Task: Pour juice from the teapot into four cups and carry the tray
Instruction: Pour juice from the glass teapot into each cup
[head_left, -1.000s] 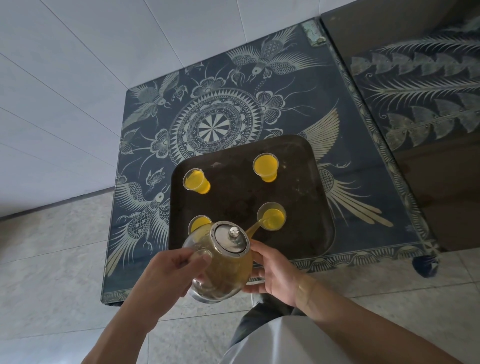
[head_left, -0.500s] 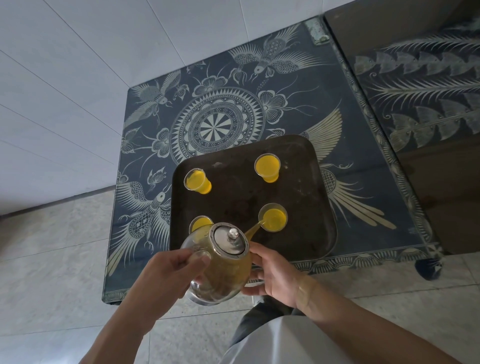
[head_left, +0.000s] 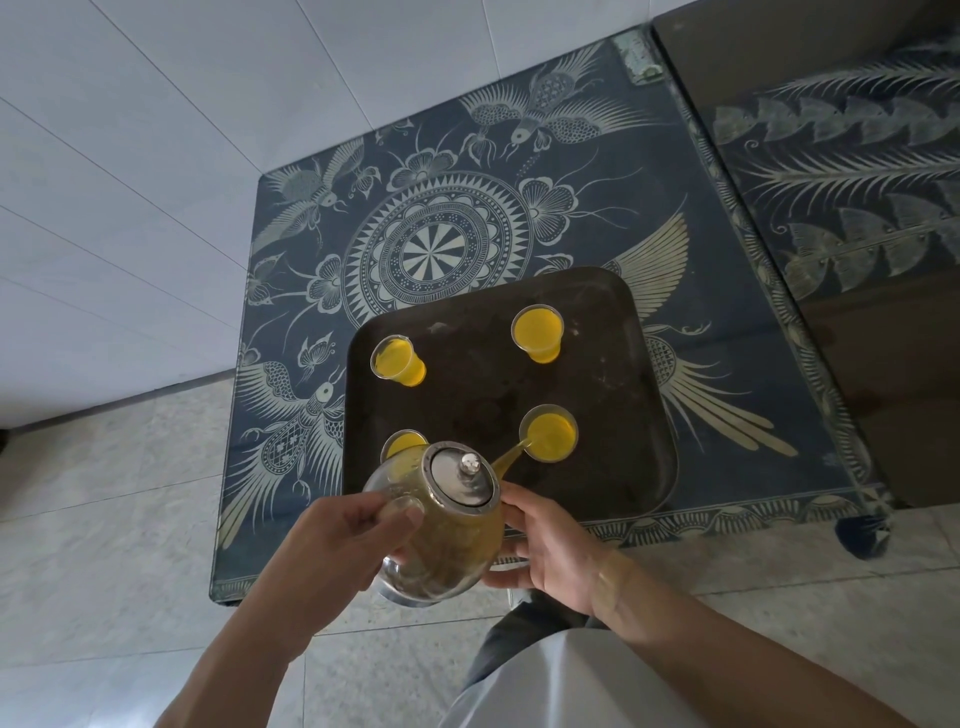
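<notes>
A glass teapot (head_left: 441, 540) with a metal lid is tilted over the near edge of a dark square tray (head_left: 493, 395). Its spout points into the near right cup (head_left: 549, 434), which holds yellow juice. My left hand (head_left: 343, 540) grips the teapot's handle. My right hand (head_left: 540, 540) rests against the pot's right side and bottom. Three more clear cups hold juice: far left (head_left: 397, 360), far right (head_left: 537, 332) and near left (head_left: 402, 444), the last partly hidden behind the teapot.
The tray sits on a low blue table (head_left: 426, 249) patterned with birds and a mandala. A second dark patterned table (head_left: 841, 171) stands to the right. White tiled wall lies to the left, grey floor tiles around my legs.
The teapot stays tilted at the near right cup, held by both hands. Only the view has shifted slightly.
</notes>
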